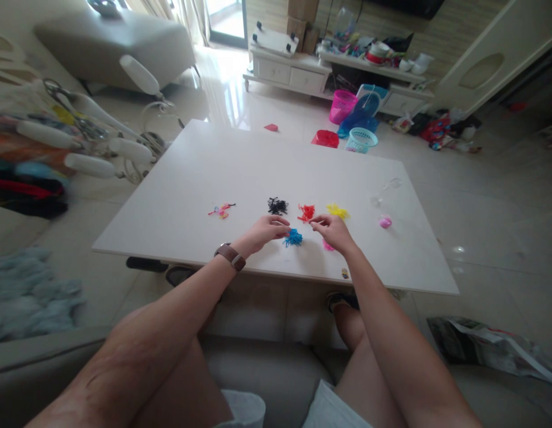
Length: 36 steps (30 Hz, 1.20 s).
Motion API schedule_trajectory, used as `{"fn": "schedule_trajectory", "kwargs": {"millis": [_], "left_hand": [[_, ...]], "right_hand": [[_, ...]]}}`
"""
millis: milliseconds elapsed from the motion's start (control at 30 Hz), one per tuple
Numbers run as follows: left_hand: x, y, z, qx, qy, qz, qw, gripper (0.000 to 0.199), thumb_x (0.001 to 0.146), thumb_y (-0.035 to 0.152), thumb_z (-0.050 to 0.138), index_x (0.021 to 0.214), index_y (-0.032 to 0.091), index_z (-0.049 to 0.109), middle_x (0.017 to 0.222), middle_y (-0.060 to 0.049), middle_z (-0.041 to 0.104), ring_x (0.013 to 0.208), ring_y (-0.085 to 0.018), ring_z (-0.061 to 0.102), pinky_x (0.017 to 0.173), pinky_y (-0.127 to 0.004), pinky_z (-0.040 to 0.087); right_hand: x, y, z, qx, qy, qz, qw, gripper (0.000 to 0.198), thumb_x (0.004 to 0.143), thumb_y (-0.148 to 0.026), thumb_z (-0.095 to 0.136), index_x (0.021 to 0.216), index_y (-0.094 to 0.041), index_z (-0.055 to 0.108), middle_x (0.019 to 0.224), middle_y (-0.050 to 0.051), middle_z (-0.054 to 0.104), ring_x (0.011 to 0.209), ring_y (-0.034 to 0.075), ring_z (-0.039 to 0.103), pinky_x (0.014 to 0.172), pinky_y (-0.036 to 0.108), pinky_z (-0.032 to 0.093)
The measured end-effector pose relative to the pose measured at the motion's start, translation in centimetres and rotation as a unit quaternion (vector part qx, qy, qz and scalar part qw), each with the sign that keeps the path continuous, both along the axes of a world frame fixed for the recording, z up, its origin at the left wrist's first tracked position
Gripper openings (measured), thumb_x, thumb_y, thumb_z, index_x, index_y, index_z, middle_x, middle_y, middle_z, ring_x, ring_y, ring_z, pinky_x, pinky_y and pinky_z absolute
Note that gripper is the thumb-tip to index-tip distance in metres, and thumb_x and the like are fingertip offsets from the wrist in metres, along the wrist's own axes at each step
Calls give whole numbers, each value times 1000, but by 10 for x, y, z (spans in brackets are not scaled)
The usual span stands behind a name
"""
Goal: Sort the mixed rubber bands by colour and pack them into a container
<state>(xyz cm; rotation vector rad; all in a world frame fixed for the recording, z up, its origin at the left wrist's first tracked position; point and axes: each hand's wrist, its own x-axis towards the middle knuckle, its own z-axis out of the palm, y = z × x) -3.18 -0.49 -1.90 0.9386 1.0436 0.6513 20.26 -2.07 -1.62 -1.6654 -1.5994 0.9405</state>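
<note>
The fingers of the left hand [263, 233] are bending loosely inward, their tips sitting at the edge of the blue strands [294, 238]; whether they are pinching any, I cannot tell. The right hand [337, 232] is pointing its thumb and forefinger toward the left one, the tips lying close together at the near edge of the red strands [307, 211]; a grip there is too small to make out. Black strands [278, 206] are lying just beyond the left fingers, yellow strands [338, 210] beyond the right knuckles, and pink strands [328, 245] are showing partly beneath the right hand. Farther left of the fingers, mixed-colour strands [222, 210] are lying on the white table [240, 160]; well to their right, a pink lump [385, 222] is resting.
</note>
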Motion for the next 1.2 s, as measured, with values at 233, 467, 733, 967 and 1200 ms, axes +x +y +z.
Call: {"fn": "schedule_trajectory", "kwargs": {"millis": [233, 467, 733, 967, 1200], "left_hand": [[-34, 18, -2, 171, 276, -51, 945, 16, 70, 22, 76, 85, 19, 73, 87, -7, 74, 72, -18, 62, 69, -29, 48], [-61, 21, -13, 208, 444, -139, 860, 25, 79, 27, 67, 102, 19, 74, 108, -12, 76, 94, -26, 70, 84, -31, 49], [-89, 25, -29, 206, 582, -205, 760, 53, 86, 43, 59, 127, 10, 66, 137, -24, 61, 131, -36, 54, 105, -39, 42], [-114, 40, -51, 141, 628, -190, 741, 81, 86, 49, 58, 151, 5, 41, 165, -30, 19, 154, -45, 15, 115, -55, 29], [-124, 45, -70, 120, 636, -186, 740, 98, 83, 50, 57, 161, 5, 20, 167, -27, 16, 154, -45, 19, 117, -53, 29]], "right_hand": [[10, 17, -32, -29, -54, -119, 991, 22, 76, -30, 68, 94, -18, 75, 86, 8, 75, 76, 19, 67, 75, 33, 53], [-5, 30, -62, -25, -86, -81, 993, 30, 76, -31, 71, 104, -19, 73, 113, 10, 74, 98, 21, 67, 95, 37, 51], [1, 29, -62, 24, -153, -62, 986, 33, 80, -32, 69, 109, -19, 72, 119, 12, 70, 110, 26, 63, 105, 43, 46], [12, 17, -48, 36, -169, -37, 984, 27, 81, -29, 62, 104, -18, 71, 118, 12, 67, 111, 27, 60, 104, 44, 45], [21, 11, -50, 57, -171, -23, 983, 24, 79, -29, 60, 97, -19, 72, 110, 11, 67, 106, 26, 60, 103, 43, 45]]}}
